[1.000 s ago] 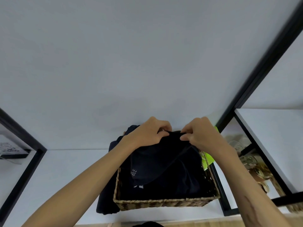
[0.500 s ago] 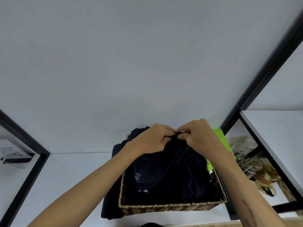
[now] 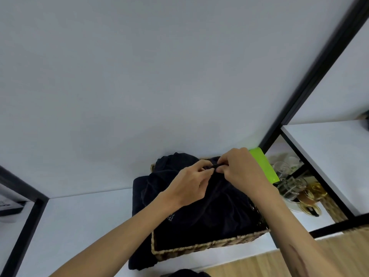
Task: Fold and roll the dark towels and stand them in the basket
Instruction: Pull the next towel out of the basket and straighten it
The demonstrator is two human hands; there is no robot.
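So, progress: we judge the task barely begun; no rolled towel stands upright anywhere that we can see, and all the folding and rolling looks left to do.
Shelf: the white shelf board point(image 3: 79, 216) fills the lower left of the frame and carries the basket.
Basket: the woven basket point(image 3: 209, 246) sits at lower centre, heaped with loose dark cloth.
Spill-over: a second dark towel point(image 3: 139, 260) hangs over the basket's left side onto the shelf.
Held towel: the dark towel point(image 3: 219, 206) lies bunched in the basket, its top edge lifted at centre frame.
Right hand: our right hand point(image 3: 241, 170) has fingers curled, pinching that edge.
Left hand: our left hand point(image 3: 191, 184) pinches the same edge, fingertips touching the right hand's.
Green card: a bright green card point(image 3: 263, 166) stands just behind the right hand.
Change: a second ago the two pinches sat apart along the edge; now they meet, and the whole scene sits further right in the frame.
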